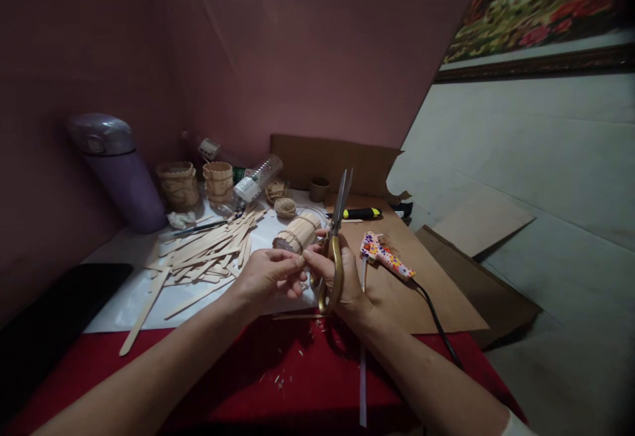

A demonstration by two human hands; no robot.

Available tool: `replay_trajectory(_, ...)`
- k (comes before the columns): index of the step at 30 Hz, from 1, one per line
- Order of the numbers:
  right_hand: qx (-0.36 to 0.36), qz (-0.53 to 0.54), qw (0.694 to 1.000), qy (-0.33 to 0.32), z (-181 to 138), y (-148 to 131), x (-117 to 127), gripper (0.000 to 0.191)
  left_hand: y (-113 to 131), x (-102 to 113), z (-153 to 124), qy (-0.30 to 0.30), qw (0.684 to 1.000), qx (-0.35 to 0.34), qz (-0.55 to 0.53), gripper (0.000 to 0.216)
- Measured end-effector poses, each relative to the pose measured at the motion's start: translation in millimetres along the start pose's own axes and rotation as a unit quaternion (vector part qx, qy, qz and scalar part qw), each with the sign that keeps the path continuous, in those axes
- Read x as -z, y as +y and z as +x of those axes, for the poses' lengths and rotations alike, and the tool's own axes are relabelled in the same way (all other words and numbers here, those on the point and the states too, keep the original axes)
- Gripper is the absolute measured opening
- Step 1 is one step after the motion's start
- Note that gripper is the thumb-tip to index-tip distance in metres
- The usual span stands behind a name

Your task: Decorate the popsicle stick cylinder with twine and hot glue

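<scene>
My right hand (351, 284) is wrapped round a pair of scissors (337, 261) with brass-coloured handles, the blades pointing up and slightly parted. My left hand (268, 276) is closed in a pinch, its fingertips meeting those of my right hand. Whatever lies between them is too small to make out. Just beyond both hands, a cylinder of wooden craft sticks (299, 231) rests on its side, with twine bound round it near each end. Behind it sits a ball of twine (285, 208).
Loose craft sticks (208, 247) are heaped on white paper at left. Behind stand a purple bottle (126, 184), two stick-covered cups (218, 183) and a plastic bottle (258, 178). Rightward, a patterned glue gun (387, 255) with a black cord and a yellow-black cutter (363, 213) lie on cardboard (426, 297).
</scene>
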State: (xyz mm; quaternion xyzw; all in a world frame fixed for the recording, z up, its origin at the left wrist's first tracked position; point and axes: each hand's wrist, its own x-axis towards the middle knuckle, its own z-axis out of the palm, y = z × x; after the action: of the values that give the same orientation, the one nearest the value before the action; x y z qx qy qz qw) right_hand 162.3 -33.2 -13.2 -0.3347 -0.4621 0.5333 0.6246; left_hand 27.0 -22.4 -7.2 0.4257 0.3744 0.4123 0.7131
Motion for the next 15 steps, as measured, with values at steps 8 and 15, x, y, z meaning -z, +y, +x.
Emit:
replay_trajectory(8,-0.090,0.012,0.995,-0.030,-3.6,-14.9,3.3,0.063,18.8,6.0,-6.4,0.003,0.995,-0.092,0.048,0.026)
replay_trajectory(15,-0.135,-0.119,0.970,-0.162,-17.4,-16.1,-2.5,0.073,37.8,16.4,-9.2,0.049,0.988,-0.147,0.027,0.023)
